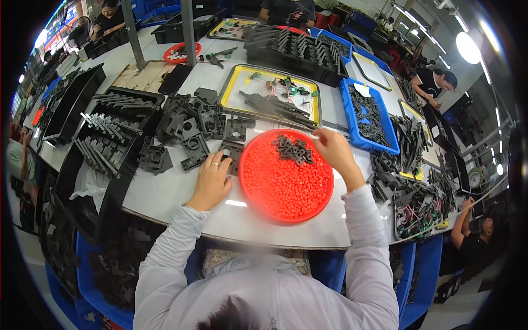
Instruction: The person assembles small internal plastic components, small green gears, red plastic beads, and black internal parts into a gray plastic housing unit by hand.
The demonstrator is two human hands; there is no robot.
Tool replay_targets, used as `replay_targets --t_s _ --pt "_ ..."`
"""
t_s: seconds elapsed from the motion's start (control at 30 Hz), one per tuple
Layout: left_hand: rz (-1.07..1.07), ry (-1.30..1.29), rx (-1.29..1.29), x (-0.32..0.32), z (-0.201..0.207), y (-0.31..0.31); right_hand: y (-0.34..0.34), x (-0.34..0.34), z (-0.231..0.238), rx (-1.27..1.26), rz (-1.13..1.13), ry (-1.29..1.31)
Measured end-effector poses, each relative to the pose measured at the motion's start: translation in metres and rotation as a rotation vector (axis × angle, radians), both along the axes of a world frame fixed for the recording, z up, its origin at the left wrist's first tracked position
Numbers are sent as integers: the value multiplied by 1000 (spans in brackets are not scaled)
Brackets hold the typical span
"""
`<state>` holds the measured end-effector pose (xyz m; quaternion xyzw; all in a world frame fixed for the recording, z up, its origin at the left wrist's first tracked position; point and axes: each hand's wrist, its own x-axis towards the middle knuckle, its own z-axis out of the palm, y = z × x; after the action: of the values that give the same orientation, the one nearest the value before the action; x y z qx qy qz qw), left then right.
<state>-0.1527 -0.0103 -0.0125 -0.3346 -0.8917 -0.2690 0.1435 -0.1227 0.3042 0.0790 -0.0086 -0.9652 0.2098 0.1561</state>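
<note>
A round red bowl (328,192) full of small red plastic pieces (283,190) stands in front of me, with a clump of small black plastic parts (294,149) lying on them. Over the bowl's far right rim, my right hand (334,149) is closed in a pinch; what its fingertips hold is too small to name. My left hand (212,184) rests on the table left of the bowl, fingers stretched forward and somewhat apart. Its fingertips are at the edge of a black plastic housing (234,149) with a hole. More black housings (190,129) are heaped beyond it.
Behind the bowl lies a yellow-rimmed tray (228,88) with wired parts and black strips. A blue bin (389,124) of black parts stands right, near wired assemblies (423,212). Black crates (71,192) stand left. Metal posts (188,27) rise from the table. Other people work around it.
</note>
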Motion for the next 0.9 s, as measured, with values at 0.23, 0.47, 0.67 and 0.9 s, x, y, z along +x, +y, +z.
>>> replay_targets --t_s 0.23,0.47,0.67,0.9 --pt "26 -48 36 20 8 -15 -54 -151 -37 110 103 28" --pt "32 -177 192 31 -1 -31 -69 -203 -69 350 23 -22" --pt "47 -235 230 31 -2 -33 -49 -218 -31 132 -63 150" --pt "23 -241 209 29 -4 -31 -6 -214 65 -603 0 494"
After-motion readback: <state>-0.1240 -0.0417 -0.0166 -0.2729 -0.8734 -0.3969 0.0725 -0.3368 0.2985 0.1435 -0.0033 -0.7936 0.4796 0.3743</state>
